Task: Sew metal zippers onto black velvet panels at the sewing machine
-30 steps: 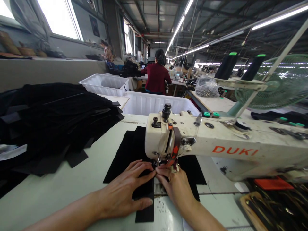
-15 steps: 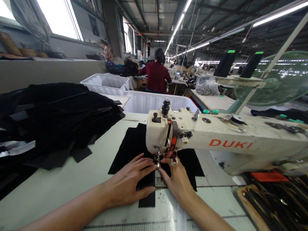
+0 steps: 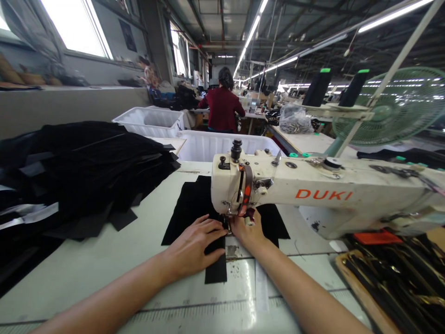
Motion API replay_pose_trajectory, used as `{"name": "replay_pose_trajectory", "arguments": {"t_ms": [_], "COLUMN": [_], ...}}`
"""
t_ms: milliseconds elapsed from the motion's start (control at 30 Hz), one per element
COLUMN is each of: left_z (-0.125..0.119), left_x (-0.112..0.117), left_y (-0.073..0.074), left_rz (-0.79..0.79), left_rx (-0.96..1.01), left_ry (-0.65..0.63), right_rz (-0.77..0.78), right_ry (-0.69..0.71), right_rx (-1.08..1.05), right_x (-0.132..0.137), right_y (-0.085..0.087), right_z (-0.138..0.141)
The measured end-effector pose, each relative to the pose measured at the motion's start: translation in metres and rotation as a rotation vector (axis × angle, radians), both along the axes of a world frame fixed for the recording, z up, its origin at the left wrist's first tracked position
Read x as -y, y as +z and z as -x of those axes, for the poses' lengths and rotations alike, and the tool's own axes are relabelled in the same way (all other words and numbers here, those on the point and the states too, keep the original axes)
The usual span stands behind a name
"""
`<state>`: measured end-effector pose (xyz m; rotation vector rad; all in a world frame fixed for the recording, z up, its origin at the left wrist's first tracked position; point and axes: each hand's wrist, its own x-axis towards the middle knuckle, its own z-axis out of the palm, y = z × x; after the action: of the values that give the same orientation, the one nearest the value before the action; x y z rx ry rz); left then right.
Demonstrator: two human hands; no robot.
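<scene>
My left hand (image 3: 196,241) lies flat with fingers spread on a black fabric piece (image 3: 186,211), left of the presser foot. A narrow black strip (image 3: 216,271) runs out from under this hand toward me. My right hand (image 3: 248,229) rests on the right side of the foot, fingers lightly bent, with a wrapping on one finger; the machine head partly hides the fingertips. The presser foot (image 3: 228,226) of the white sewing machine (image 3: 274,178) is between both hands, over the fabric. More black fabric (image 3: 273,221) shows behind the right hand.
A large pile of black pieces (image 3: 86,171) covers the table's left side. At right sits a wooden tray (image 3: 358,283) of black and gold parts. White bins (image 3: 149,118) stand beyond. Thread cones (image 3: 317,88) and a green fan (image 3: 385,111) are at right. A person in red (image 3: 223,109) sits ahead.
My right hand has moved forward, closer to the needle, its thumb drawn in beside the foot. The strip's near end has shifted away from me. The whole view has shifted slightly.
</scene>
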<state>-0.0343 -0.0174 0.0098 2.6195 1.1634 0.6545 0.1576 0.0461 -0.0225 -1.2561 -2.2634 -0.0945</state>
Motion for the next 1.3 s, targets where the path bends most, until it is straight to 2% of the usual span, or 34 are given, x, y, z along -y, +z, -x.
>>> {"name": "replay_pose_trajectory", "arguments": {"t_ms": [100, 200, 333, 533, 767, 967, 1133, 1300], "left_z": [0.000, 0.001, 0.002, 0.004, 0.002, 0.002, 0.003, 0.002], "left_x": [-0.001, -0.003, -0.004, -0.005, -0.005, -0.004, -0.006, -0.005], "left_y": [-0.004, -0.011, -0.016, -0.016, -0.019, -0.014, -0.012, -0.012], "left_rz": [-0.024, -0.043, -0.063, -0.097, -0.169, -0.247, -0.218, -0.164], "left_rx": [0.039, 0.085, 0.133, 0.175, 0.173, 0.009, -0.046, -0.041], "left_ry": [0.030, 0.047, 0.072, 0.074, -0.010, -0.066, -0.054, -0.010], "right_rz": [0.009, 0.006, 0.012, 0.033, 0.017, -0.021, -0.081, -0.123], "right_ry": [0.034, 0.131, 0.246, 0.182, 0.145, 0.162, 0.228, 0.226], "right_rx": [-0.004, 0.008, 0.011, -0.053, -0.111, -0.088, -0.039, -0.064], "right_x": [0.012, 0.030, 0.036, 0.027, 0.028, 0.030, 0.030, 0.029], "right_y": [0.012, 0.022, 0.020, 0.011, 0.008, 0.008, 0.010, 0.009], "right_z": [-0.017, -0.033, -0.031, -0.018, -0.016, -0.020, -0.022, -0.018]}}
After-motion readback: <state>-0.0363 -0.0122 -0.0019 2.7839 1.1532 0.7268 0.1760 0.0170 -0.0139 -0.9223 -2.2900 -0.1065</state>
